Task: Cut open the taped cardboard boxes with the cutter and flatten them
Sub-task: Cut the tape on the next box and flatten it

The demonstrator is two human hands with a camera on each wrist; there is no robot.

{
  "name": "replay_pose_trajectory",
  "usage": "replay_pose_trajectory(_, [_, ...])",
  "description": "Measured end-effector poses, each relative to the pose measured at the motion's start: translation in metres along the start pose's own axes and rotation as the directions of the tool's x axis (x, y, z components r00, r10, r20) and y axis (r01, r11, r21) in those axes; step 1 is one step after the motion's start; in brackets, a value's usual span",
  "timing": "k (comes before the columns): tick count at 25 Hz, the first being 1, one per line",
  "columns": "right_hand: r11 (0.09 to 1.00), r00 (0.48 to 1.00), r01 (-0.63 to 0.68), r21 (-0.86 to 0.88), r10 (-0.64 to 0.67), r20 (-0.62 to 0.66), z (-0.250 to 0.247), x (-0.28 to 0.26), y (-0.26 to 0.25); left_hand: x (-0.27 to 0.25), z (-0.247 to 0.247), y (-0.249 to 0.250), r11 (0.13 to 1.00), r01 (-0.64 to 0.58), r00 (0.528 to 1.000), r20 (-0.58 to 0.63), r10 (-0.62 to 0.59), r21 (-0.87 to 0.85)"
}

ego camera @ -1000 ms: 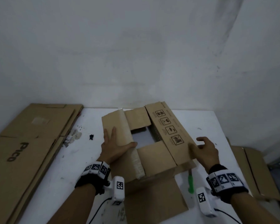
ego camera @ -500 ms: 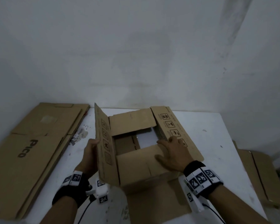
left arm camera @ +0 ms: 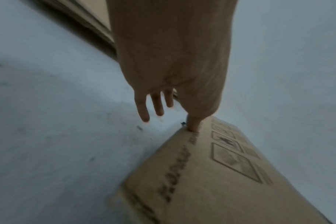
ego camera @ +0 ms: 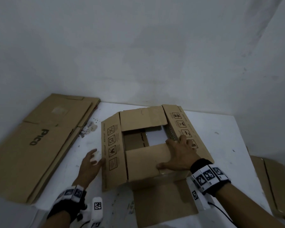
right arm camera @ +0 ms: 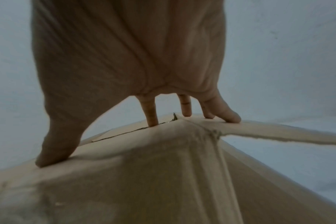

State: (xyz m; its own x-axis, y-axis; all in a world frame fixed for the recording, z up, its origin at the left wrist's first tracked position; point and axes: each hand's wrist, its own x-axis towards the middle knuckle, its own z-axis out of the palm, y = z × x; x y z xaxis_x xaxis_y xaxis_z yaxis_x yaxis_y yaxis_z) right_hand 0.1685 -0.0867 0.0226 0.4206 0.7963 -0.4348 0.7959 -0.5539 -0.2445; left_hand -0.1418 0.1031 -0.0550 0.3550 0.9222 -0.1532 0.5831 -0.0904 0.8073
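Only word I can actually read is "PICO", printed in dark letters on the flattened cardboard sheet (ego camera: 40, 139) at 9 o'clock. The box flaps (ego camera: 111, 145) carry handling-symbol pictograms; the small print beside them is too blurry.

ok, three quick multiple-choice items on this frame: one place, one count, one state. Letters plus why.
1. Where does the flattened brown PICO cardboard lie?
A on the box
B left of the white table
C under the right hand

2. How many printed symbol squares are on the left flap of the open brown cardboard box?
A two
B four
C six

3. The right hand is:
A pressing on the box
B gripping a cutter
C off the box

Key: B, it lies at the table's left edge; B, four squares in a column; A, spread fingers rest on the cardboard.
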Motion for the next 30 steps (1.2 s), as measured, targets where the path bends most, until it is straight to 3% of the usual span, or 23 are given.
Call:
replay_pose_trajectory(1, [0.999,1.0,0.002,0.034,-0.001,-0.016,-0.002,-0.001,-0.001,0.011,0.001,0.006,0.968,-0.16,0.986,-0.007,0.165,0.193])
replay_pose_trajectory(2, [0.997,0.999,0.007,0.076,-0.004,-0.038,-0.004,-0.003,-0.002,0.024,0.002,0.013,0.893,-0.297,0.954,0.069,0.291,0.338])
replay_pose_trajectory(3, [0.993,0.998,0.014,0.12,-0.006,-0.062,-0.006,-0.005,-0.002,0.031,0.002,0.03,0.834,-0.355,0.934,0.191,0.301,0.423])
replay_pose_trajectory(5, [0.981,0.99,0.067,0.182,-0.043,-0.135,-0.008,-0.012,-0.003,0.041,0.002,0.061,0.789,-0.401,0.905,0.336,0.262,0.466])
replay_pose_trajectory(7, [0.953,0.953,0.201,0.228,-0.136,-0.272,-0.006,-0.023,0.0,0.048,0.005,0.094,0.783,-0.388,0.892,0.412,0.186,0.486])
replay_pose_trajectory(11, [0.782,0.798,0.522,0.341,-0.305,-0.52,-0.013,-0.06,0.014,0.069,0.006,0.131,0.735,-0.293,0.868,0.493,-0.064,0.611])
replay_pose_trajectory(12, [0.725,0.804,0.544,0.422,-0.307,-0.509,-0.02,-0.071,0.019,0.074,0.007,0.136,0.722,-0.281,0.87,0.486,-0.086,0.633])
replay_pose_trajectory(14, [0.64,0.883,0.469,0.609,-0.34,-0.322,-0.03,-0.087,0.03,0.084,0.013,0.141,0.696,-0.27,0.882,0.46,-0.097,0.665])
replay_pose_trajectory(16, [0.694,0.911,0.362,0.622,-0.405,-0.079,-0.027,-0.094,0.041,0.094,0.022,0.142,0.634,-0.291,0.889,0.448,-0.098,0.716])
replay_pose_trajectory(18, [0.787,0.906,0.36,0.501,-0.423,0.013,-0.011,-0.091,0.048,0.1,0.032,0.14,0.573,-0.305,0.91,0.411,-0.062,0.761])
replay_pose_trajectory(22, [0.911,0.924,0.369,0.181,-0.38,0.029,0.027,-0.071,0.047,0.103,0.047,0.137,0.499,-0.271,0.944,0.328,-0.028,0.823])
replay_pose_trajectory(24, [0.931,0.932,0.363,0.05,-0.363,-0.013,0.043,-0.063,0.045,0.108,0.05,0.136,0.449,-0.276,0.953,0.302,0.012,0.85])
replay_pose_trajectory(28, [0.918,0.91,0.393,0.047,-0.382,-0.161,0.068,-0.062,0.047,0.123,0.047,0.133,0.386,-0.301,0.95,0.309,0.043,0.872])
replay_pose_trajectory(30, [0.908,0.902,0.411,0.084,-0.391,-0.185,0.07,-0.061,0.047,0.134,0.037,0.134,0.46,-0.301,0.95,0.307,0.064,0.835])
